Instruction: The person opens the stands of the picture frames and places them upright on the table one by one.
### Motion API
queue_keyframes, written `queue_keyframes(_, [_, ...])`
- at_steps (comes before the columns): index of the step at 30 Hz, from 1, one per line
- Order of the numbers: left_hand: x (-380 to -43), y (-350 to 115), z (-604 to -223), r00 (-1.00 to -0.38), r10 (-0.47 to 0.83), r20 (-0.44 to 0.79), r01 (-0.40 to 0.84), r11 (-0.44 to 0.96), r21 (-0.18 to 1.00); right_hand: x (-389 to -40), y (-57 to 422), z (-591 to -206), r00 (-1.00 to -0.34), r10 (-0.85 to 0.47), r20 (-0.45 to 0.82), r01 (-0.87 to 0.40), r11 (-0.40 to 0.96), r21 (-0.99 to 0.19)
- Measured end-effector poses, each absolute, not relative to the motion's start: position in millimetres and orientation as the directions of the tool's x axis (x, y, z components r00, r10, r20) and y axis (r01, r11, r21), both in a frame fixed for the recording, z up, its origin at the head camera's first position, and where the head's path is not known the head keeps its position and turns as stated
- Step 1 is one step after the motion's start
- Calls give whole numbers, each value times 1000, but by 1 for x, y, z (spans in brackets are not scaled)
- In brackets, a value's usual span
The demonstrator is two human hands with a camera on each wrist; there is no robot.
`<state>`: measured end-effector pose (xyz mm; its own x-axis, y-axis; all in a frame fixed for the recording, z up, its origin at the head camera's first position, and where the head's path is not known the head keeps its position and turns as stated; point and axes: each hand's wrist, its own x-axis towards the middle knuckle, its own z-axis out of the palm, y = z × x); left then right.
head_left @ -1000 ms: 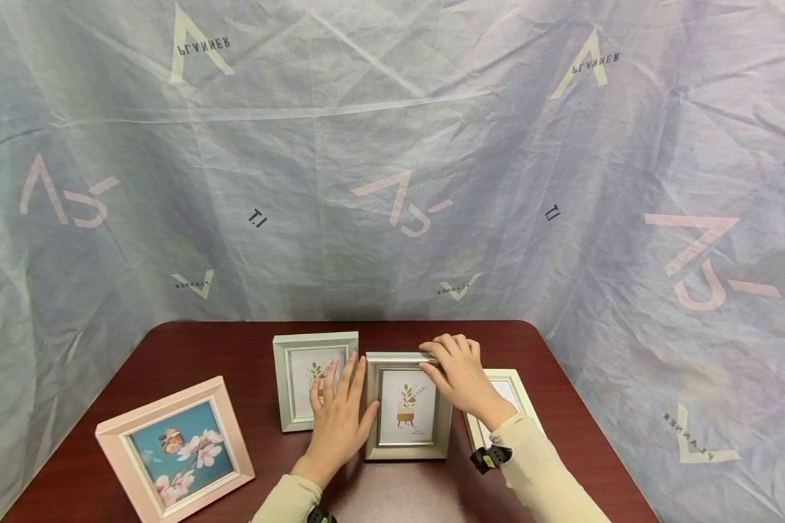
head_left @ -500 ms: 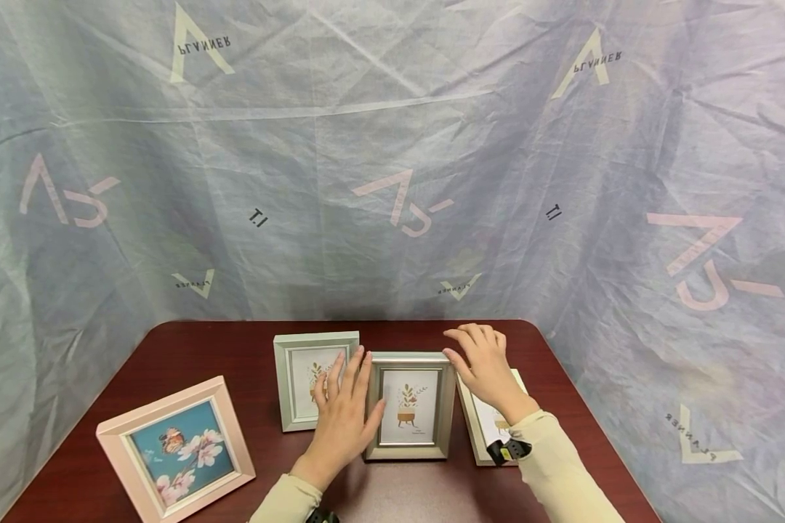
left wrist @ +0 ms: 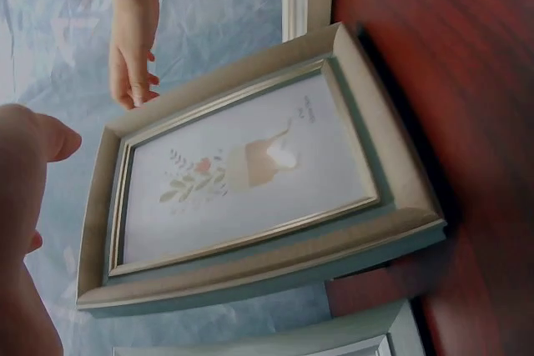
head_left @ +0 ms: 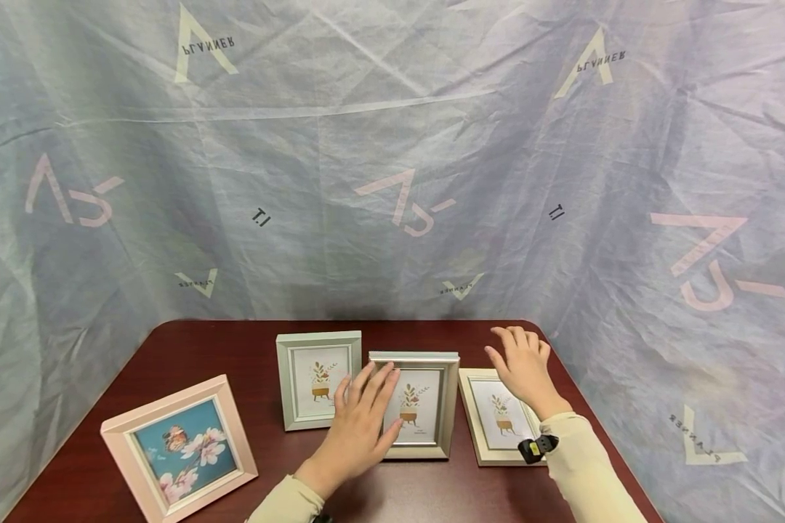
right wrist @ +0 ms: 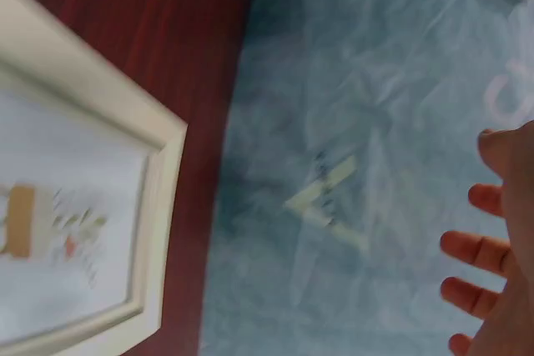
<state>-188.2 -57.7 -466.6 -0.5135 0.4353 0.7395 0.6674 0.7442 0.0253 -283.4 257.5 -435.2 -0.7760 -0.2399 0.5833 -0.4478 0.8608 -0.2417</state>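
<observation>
A champagne-coloured photo frame (head_left: 446, 407) with a potted-plant print stands upright mid-table. My left hand (head_left: 358, 430) is in front of its left side, fingers spread and holding nothing; in the left wrist view the thumb (left wrist: 54, 135) is apart from the frame. A cream photo frame (head_left: 471, 425) leans far back or lies to the right. Above it hovers my right hand (head_left: 526, 370), loosely bent and with nothing in it. In the right wrist view, a gap separates its fingers (right wrist: 476, 252) from the cream frame (right wrist: 171, 172).
A pale green photo frame (head_left: 284, 385) stands left of the champagne one. Farther left, at the front, a pink photo frame (head_left: 238, 443) with a butterfly and blossoms stands angled. The dark red table (head_left: 222, 349) ends against a grey cloth backdrop (head_left: 327, 181).
My right hand has left the top of the champagne frame and moved right, over the cream frame. My left hand has shifted slightly right, uncovering more of the green frame.
</observation>
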Motion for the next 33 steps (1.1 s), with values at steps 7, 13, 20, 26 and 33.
queue_keyframes(7, [-184, -54, -470, -494, 537, 683, 705, 708, -47, -287, 282, -452, -921, -153, 359, -265, 920, -288])
queue_keyframes(13, [-177, -50, -475, -486, 619, 617, 731, 675, -102, -290, 301, -476, -974, -98, 202, -146, 961, -236])
queue_keyframes(20, [-169, -46, -487, -493, 728, 477, 768, 621, -155, -292, 316, -492, -998, -47, 30, -52, 983, -177])
queue_keyframes(26, [-164, -42, -495, -484, 787, 383, 813, 566, -136, -293, 320, -504, -998, -28, -50, -21, 992, -126])
queue_keyframes(33, [-162, -38, -504, -417, 805, 422, 821, 532, -205, -297, 323, -520, -994, -25, -103, -12, 992, -122])
